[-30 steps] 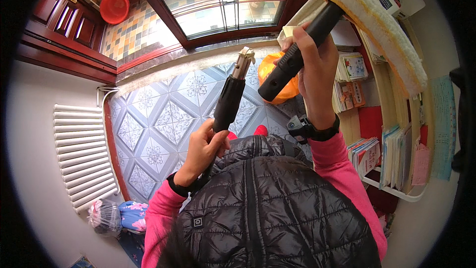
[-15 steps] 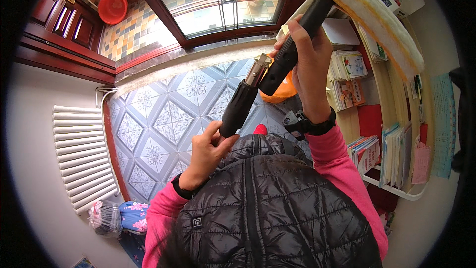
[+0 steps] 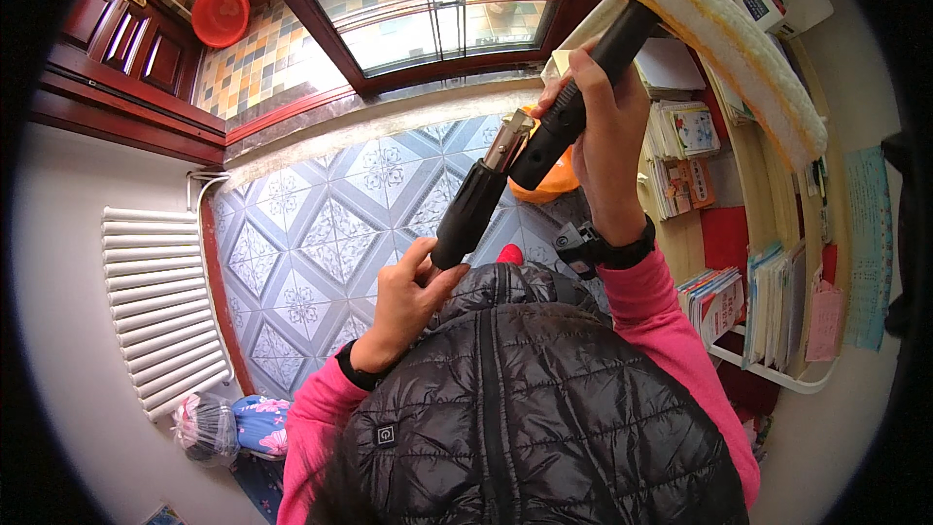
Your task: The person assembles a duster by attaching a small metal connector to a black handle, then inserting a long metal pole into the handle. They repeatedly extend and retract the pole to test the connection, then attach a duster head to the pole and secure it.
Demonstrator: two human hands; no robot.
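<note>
My right hand (image 3: 614,107) is wrapped round the black handle (image 3: 556,136) of a tool with a long white fluffy pad (image 3: 719,34), yellow along its length, which bends across the upper right. Below it, my left hand (image 3: 413,297) pinches the bottom of a black grip (image 3: 466,219) with a flat metal piece (image 3: 506,139) at its upper end. That metal piece lies close alongside the lower end of the black handle; whether they touch, I cannot tell. Fingertips of my right hand show just beyond the metal piece.
An orange bag (image 3: 549,180) stands on the patterned tile floor (image 3: 330,204) behind the tools. Shelves of books (image 3: 773,301) are at my right. To the left are a white radiator (image 3: 165,306) and a wrapped bundle (image 3: 209,428). A glass door (image 3: 442,19) and a red basin (image 3: 221,17) are farther off.
The fluffy pad and black handle have shifted very slightly. Both hands keep their grips, nearly in the same places.
</note>
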